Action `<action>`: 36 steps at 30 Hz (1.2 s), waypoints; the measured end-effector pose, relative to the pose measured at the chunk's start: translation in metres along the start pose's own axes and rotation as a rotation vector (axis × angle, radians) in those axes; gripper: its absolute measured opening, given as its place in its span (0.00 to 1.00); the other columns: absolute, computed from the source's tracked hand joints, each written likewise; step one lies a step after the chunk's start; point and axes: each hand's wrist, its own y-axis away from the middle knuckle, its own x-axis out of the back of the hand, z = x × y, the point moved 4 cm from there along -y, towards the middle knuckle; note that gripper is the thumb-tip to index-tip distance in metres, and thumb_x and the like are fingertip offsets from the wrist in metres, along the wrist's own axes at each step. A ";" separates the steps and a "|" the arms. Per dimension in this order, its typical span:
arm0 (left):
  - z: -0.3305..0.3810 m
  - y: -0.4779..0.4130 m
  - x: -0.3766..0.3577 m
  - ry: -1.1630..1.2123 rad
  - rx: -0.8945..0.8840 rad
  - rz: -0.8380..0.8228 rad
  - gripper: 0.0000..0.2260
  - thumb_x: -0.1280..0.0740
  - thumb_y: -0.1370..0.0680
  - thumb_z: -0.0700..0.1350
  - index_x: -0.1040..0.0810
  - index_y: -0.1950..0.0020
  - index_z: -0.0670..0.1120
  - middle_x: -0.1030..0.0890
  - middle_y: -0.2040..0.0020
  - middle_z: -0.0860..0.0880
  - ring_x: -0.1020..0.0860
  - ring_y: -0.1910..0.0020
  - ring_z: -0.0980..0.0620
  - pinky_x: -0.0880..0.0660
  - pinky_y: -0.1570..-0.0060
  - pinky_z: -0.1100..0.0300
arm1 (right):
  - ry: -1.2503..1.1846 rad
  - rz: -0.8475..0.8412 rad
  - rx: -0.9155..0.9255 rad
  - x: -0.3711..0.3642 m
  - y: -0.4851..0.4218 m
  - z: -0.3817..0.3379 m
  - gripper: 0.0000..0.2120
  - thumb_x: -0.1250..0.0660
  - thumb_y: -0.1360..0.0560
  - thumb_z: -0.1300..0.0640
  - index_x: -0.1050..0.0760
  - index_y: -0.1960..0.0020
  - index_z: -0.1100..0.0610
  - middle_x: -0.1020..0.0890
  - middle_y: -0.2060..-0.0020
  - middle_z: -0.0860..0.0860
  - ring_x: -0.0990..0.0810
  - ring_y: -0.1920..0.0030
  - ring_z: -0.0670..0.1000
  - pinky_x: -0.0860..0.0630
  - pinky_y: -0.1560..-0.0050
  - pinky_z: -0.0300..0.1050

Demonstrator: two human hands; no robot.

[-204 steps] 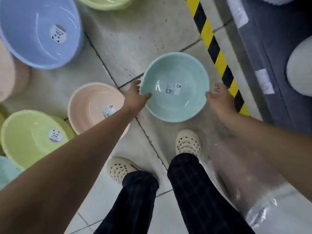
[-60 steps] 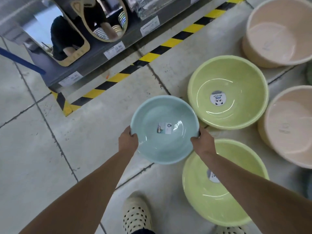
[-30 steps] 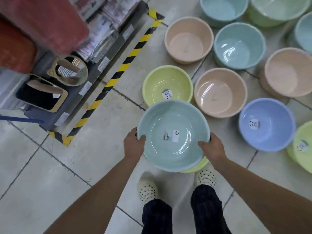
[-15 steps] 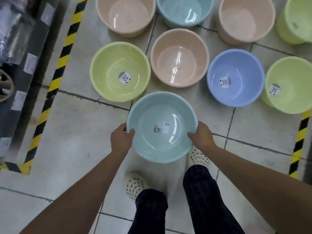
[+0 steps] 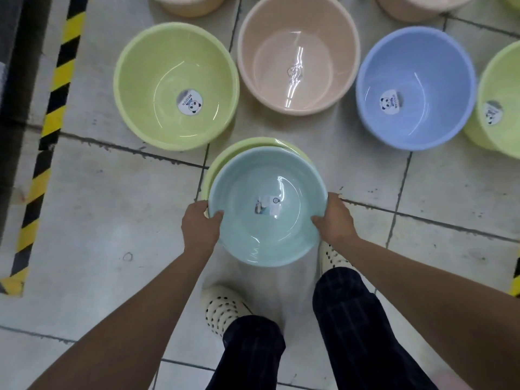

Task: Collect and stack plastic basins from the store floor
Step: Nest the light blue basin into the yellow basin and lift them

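Two hands, left hand (image 5: 201, 226) at nine o'clock and right hand (image 5: 336, 220) at three, grip the teal basin (image 5: 267, 209), now carried over a green basin (image 5: 253, 142), so nesting seems next.

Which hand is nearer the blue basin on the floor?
Right. The right hand grips the rim of the teal basin, below-left of the blue basin in view; the left hand grips the opposite rim, farther off.
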 end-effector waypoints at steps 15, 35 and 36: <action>-0.023 -0.019 -0.023 0.061 0.000 0.109 0.20 0.30 0.23 0.39 0.29 0.33 0.40 0.26 0.35 0.43 0.28 0.49 0.50 0.30 0.49 0.56 | 0.313 0.148 0.169 -0.030 -0.036 0.000 0.21 0.32 0.26 0.58 0.32 0.36 0.62 0.27 0.43 0.59 0.26 0.44 0.60 0.27 0.47 0.53; -0.043 -0.020 -0.029 0.280 0.304 -0.112 0.17 0.26 0.27 0.42 0.27 0.40 0.45 0.20 0.46 0.44 0.19 0.45 0.40 0.19 0.46 0.45 | -0.348 -0.031 -0.135 -0.011 -0.051 0.004 0.28 0.31 0.26 0.66 0.33 0.29 0.55 0.24 0.49 0.50 0.22 0.44 0.57 0.25 0.47 0.49; -0.039 -0.014 -0.023 0.306 0.311 -0.122 0.17 0.26 0.27 0.41 0.27 0.41 0.44 0.20 0.46 0.44 0.19 0.45 0.40 0.19 0.47 0.45 | -0.361 -0.049 -0.138 -0.005 -0.046 0.000 0.27 0.31 0.26 0.67 0.33 0.30 0.55 0.24 0.52 0.49 0.22 0.46 0.56 0.25 0.48 0.49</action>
